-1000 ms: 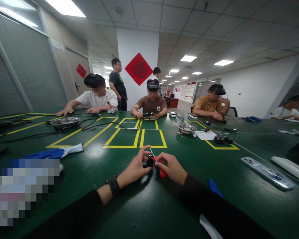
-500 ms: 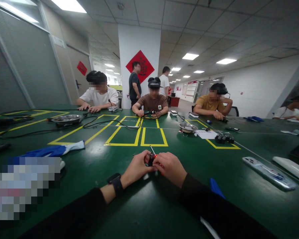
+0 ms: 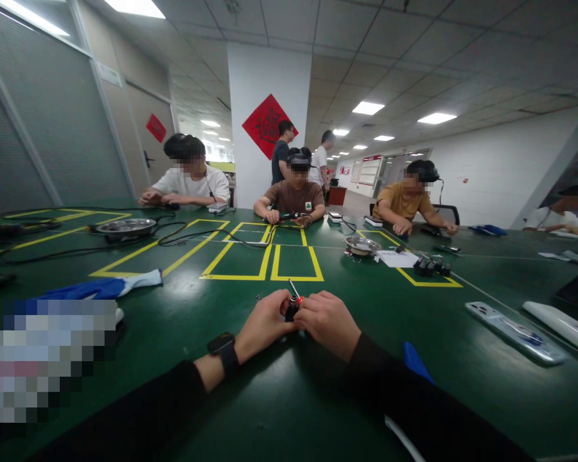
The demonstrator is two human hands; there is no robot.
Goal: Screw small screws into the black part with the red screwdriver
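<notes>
In the head view my left hand [image 3: 264, 321], with a dark watch [image 3: 224, 351] on its wrist, is closed around a small black cylindrical part [image 3: 292, 310] that has a metal ring at its top. Close beside it, my right hand [image 3: 330, 323] grips a screwdriver [image 3: 295, 289]. Its thin metal shaft points away from me, and a bit of red handle shows by the fingertips. Most of the handle is hidden in the hand. Both hands meet just above the green table [image 3: 270, 398]; whether the screwdriver touches the black part I cannot tell.
Blue-and-white gloves [image 3: 144, 281] lie at left, and a blue piece [image 3: 417, 363] near my right sleeve. A phone [image 3: 513, 333] lies at right. Further off are metal bowls [image 3: 362, 246], several black parts [image 3: 432, 265], cables [image 3: 173, 240], and co-workers [image 3: 293, 192] seated across the table.
My hands keep nearly the same hold and place. Behind, a standing person has moved to the right. The co-worker at right has lowered a hand from the head to the table.
</notes>
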